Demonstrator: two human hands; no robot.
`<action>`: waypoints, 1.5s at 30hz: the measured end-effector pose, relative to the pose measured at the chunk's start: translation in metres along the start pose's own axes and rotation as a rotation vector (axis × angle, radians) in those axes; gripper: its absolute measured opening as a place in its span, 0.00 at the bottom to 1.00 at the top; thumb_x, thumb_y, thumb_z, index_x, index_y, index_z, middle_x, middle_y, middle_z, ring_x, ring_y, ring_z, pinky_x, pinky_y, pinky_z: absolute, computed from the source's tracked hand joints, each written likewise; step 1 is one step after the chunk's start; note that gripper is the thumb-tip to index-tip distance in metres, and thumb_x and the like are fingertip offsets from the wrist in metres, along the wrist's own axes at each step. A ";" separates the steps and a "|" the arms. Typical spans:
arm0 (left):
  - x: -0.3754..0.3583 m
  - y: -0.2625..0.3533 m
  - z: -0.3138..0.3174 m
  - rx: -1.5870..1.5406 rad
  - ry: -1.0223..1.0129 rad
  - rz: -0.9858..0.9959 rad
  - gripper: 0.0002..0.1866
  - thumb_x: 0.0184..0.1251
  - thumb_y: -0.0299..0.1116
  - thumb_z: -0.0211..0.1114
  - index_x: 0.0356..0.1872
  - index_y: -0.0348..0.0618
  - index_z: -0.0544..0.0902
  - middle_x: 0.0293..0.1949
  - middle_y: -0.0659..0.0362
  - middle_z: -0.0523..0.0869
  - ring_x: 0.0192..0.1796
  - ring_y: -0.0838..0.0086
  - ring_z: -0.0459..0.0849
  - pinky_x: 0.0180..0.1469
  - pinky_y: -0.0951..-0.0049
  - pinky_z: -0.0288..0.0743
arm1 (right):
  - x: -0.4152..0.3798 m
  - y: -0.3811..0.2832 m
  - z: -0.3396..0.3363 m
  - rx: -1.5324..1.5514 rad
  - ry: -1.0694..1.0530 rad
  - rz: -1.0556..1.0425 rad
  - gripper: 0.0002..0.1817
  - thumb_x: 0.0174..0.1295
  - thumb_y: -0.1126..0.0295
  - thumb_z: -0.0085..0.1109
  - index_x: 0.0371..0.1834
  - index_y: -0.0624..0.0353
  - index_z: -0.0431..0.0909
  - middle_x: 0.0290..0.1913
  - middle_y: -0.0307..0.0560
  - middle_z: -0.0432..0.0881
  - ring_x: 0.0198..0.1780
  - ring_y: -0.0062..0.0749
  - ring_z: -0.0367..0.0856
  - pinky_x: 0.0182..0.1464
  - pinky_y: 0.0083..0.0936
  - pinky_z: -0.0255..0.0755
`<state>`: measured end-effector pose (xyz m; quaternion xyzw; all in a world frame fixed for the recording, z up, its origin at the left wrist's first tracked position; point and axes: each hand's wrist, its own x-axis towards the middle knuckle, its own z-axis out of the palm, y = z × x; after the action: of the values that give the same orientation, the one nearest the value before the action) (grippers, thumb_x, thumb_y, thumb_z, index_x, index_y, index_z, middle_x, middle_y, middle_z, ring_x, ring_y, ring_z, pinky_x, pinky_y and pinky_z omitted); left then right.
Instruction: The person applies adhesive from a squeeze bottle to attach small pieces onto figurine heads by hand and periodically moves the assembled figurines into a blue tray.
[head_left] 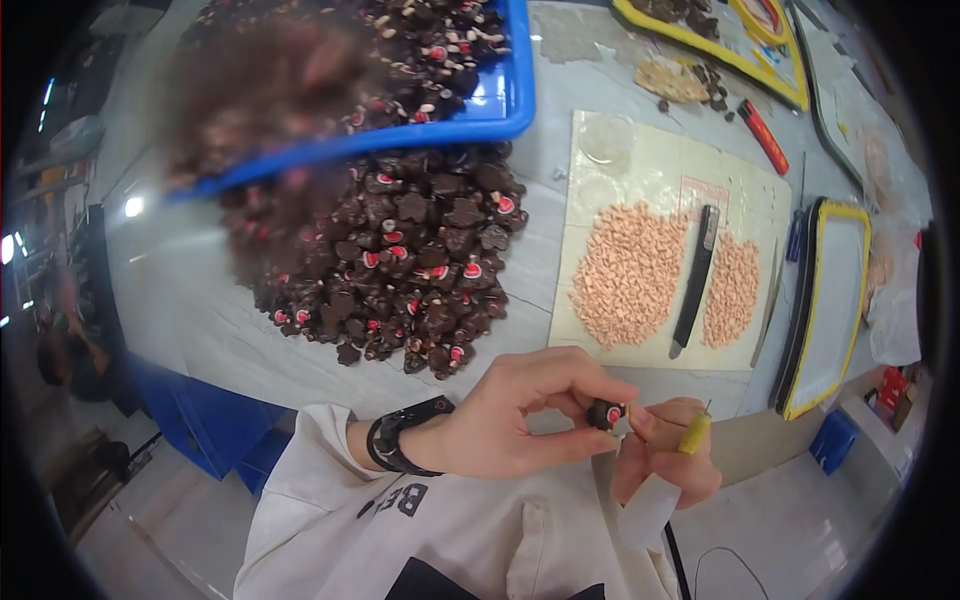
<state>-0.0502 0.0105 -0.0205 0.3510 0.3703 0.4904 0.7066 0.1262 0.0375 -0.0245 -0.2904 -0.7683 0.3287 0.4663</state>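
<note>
My left hand [530,410], with a black watch [400,435] on its wrist, pinches a small dark brown figure [603,414] bearing a red and white detail. Close against it, my right hand [665,450] has its fingers closed around a yellow-handled tool [695,434] with a thin pointed tip. Its fingertips meet the figure's right side, and whether they also pinch a tiny part is too small to tell. Something white [650,510] wraps a finger or lies against that hand. Beyond my hands spreads a heap of similar dark brown figures [430,260], many with red and white parts.
A blue tray [515,70] of more figures stands behind the heap. Two piles of small peach-coloured pieces [630,270] lie on a pale mat [575,200], a black utility knife [695,285] between them. A red cutter [765,138] and yellow-edged trays [822,310] sit at right.
</note>
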 end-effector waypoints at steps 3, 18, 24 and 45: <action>-0.001 -0.001 0.001 -0.012 -0.007 0.039 0.20 0.50 0.15 0.64 0.48 0.32 0.75 0.42 0.53 0.77 0.41 0.74 0.79 0.39 0.79 0.78 | -0.003 0.001 -0.001 0.046 0.022 -0.002 0.19 0.38 0.85 0.58 0.32 0.56 0.64 0.35 0.57 0.81 0.22 0.36 0.76 0.23 0.25 0.66; -0.042 0.078 -0.105 0.708 0.629 0.358 0.16 0.59 0.23 0.57 0.49 0.32 0.73 0.47 0.52 0.78 0.47 0.74 0.76 0.50 0.77 0.69 | 0.010 -0.010 0.012 0.059 -0.172 0.054 0.18 0.43 0.81 0.61 0.33 0.54 0.63 0.31 0.49 0.82 0.27 0.40 0.76 0.28 0.26 0.72; -0.048 0.108 -0.162 1.634 0.926 0.655 0.13 0.65 0.25 0.50 0.49 0.37 0.76 0.54 0.52 0.75 0.57 0.71 0.71 0.57 0.75 0.64 | 0.010 -0.013 0.017 0.107 -0.135 0.045 0.20 0.42 0.81 0.62 0.35 0.53 0.63 0.31 0.50 0.82 0.26 0.40 0.76 0.28 0.25 0.72; -0.131 0.048 -0.223 0.988 1.211 0.113 0.13 0.63 0.25 0.55 0.49 0.36 0.75 0.43 0.59 0.79 0.44 0.79 0.76 0.48 0.82 0.69 | -0.005 0.001 0.013 0.117 -0.062 0.097 0.16 0.53 0.80 0.52 0.41 0.55 0.60 0.32 0.54 0.81 0.27 0.38 0.74 0.31 0.27 0.67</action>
<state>-0.2963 -0.0717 -0.0629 0.3144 0.8480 0.4102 0.1177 0.1163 0.0310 -0.0326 -0.2891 -0.7470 0.4038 0.4420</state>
